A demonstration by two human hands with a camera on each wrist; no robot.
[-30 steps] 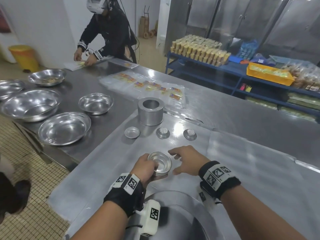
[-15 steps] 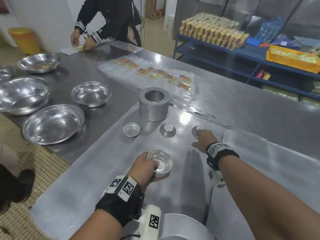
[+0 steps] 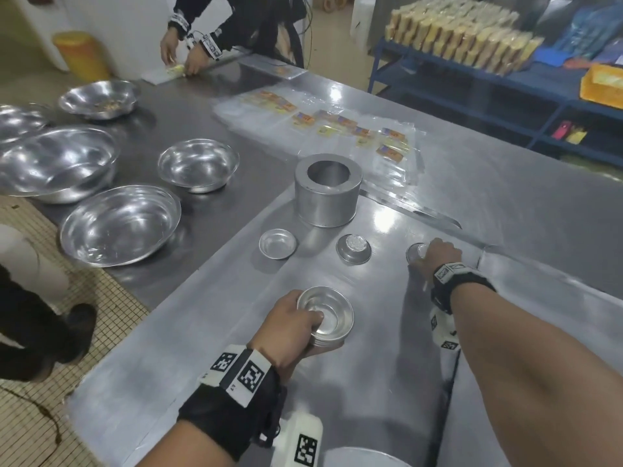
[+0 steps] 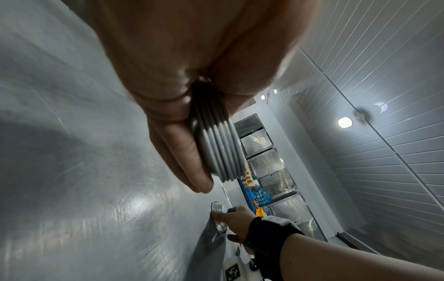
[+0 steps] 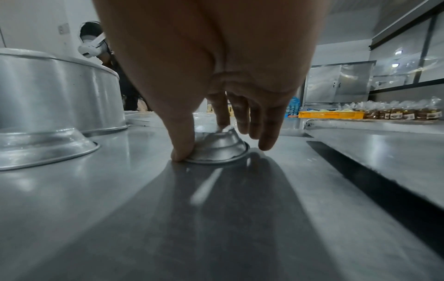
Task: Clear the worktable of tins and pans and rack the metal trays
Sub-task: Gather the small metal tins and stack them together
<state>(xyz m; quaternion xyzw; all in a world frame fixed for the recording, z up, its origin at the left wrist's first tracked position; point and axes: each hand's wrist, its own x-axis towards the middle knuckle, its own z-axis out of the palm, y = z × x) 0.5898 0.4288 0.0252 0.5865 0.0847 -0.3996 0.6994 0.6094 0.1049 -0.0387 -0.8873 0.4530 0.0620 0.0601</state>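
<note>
My left hand [image 3: 313,326] grips a stack of several nested small tins [image 3: 332,313] just above the metal worktable [image 3: 202,332], thumb inside the top one. The left wrist view shows the stack's rims [image 4: 221,152] edge-on between thumb and fingers. My right hand [image 3: 423,256] reaches to the far right and pinches an upturned small tin [image 3: 414,252]. In the right wrist view, the thumb [image 5: 182,152] is at that tin's [image 5: 216,150] rim and the forefinger is on its top. Another upturned tin [image 3: 353,249] and an upright small tin [image 3: 277,244] lie to its left. A tall ring tin [image 3: 327,190] stands behind them.
Several steel bowls [image 3: 119,224] sit on the table's left part. Clear plastic sheets with packets [image 3: 337,126] lie beyond the ring tin. Another person [image 3: 188,59] works at the far end. A blue shelf [image 3: 472,72] stands at the back right. A round pan's rim [image 3: 364,458] shows at the bottom edge.
My right hand left the stack, reached forward and right, and now has thumb and forefinger on the far-right upturned tin. The left hand has kept hold of the stack.
</note>
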